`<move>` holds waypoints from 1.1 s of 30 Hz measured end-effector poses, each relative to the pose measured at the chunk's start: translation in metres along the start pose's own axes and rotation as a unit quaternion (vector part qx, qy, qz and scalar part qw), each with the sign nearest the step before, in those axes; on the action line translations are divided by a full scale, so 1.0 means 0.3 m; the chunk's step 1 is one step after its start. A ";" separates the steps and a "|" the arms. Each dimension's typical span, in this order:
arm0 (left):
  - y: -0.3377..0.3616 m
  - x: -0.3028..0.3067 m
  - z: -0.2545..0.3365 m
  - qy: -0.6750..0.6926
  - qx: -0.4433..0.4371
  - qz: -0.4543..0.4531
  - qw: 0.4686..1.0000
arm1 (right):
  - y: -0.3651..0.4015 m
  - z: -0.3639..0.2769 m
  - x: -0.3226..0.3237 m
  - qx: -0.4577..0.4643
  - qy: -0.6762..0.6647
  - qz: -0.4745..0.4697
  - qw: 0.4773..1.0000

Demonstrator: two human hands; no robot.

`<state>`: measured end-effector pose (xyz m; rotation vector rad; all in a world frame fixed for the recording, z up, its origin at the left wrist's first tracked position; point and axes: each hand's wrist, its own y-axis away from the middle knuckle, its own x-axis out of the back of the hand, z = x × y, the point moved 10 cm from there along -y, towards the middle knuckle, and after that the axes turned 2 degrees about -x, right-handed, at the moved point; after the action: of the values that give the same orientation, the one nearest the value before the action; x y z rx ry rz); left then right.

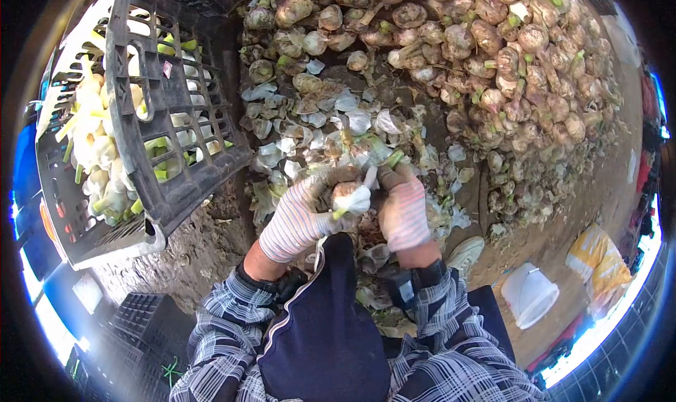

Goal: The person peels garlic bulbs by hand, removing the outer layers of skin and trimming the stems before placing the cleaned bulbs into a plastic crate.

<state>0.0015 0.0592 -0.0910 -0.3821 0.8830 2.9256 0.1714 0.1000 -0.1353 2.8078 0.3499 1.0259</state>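
My left hand, in a striped glove with dirty fingertips, is closed around a garlic bulb. The bulb is partly white and partly covered in brown skin, with a short greenish stub pointing down and left. Close by on the right, my right hand, gloved alike, has its fingers bent together. A pale, narrow, blade-like piece shows between the hands, and a green stub sticks up at the right fingertips. Blur hides what exactly the right fingers grip.
Loose garlic skins litter the ground ahead. A large heap of unpeeled garlic bulbs lies beyond and right. At left, a black plastic crate holds cleaned white garlic. A white bucket and a yellow-white bag lie right.
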 end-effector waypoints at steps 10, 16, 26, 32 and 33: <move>-0.009 0.003 0.034 -0.058 -0.086 0.025 0.994 | 0.107 -0.093 -0.069 -0.179 -0.433 -0.241 0.850; 0.000 0.007 0.071 -0.390 -0.169 0.006 0.905 | 0.105 -0.181 -0.020 -0.168 -0.438 -0.181 0.865; -0.020 -0.023 0.007 -0.442 -0.137 -0.043 0.885 | 0.072 -0.325 0.040 0.156 0.033 -0.136 0.978; -0.008 -0.006 0.019 -0.484 -0.187 0.020 0.855 | 0.080 -0.356 0.018 0.183 0.072 -0.145 0.970; -0.022 0.014 0.016 -0.458 -0.188 0.030 0.868 | 0.082 -0.315 0.013 0.129 -0.020 -0.158 0.979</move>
<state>-0.0028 0.0672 -0.0917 0.9730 0.1759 2.7573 0.1173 0.0814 -0.0563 2.8518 0.9535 0.9088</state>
